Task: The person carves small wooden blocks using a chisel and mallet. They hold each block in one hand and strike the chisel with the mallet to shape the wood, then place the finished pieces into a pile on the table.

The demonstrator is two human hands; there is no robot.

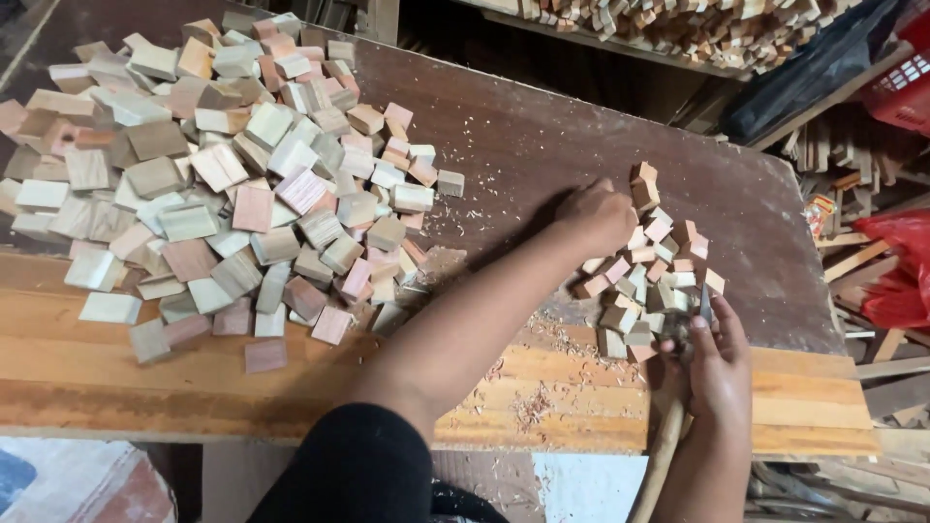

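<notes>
I look down on a dark brown worktable (542, 136) with a paler plank (242, 373) along its near edge. My left hand (596, 215) reaches across my body to the right part of the table, curled loosely into a near fist, knuckles up, resting on the far-left edge of a small pile (651, 281) of little wood blocks; whether the fingers close on a block I cannot tell, since they are hidden under the hand. One small reddish block (643, 186) stands just beyond that hand, at the top of the pile. My right hand (719, 363) sits at the near side of the same pile, fingers wrapped tight around a tool with a pale wooden handle (664, 455) that runs down toward me and off the table edge. A thin dark blade (705, 305) sticks up above that hand, touching the nearest blocks. My left forearm is bare, with a black sleeve (354, 470) at the bottom of the view. Wood shavings (533, 402) lie scattered on the plank between my arms and thinly over the dark tabletop. Well apart, on the left half of the table, lies a much larger heap (223, 184) of bigger cut blocks in pale, grey and pinkish wood, spilling onto the plank. Beyond the table's far edge, more wood pieces (678, 24) are stacked on a shelf, and something red (896, 266) lies on the far right
</notes>
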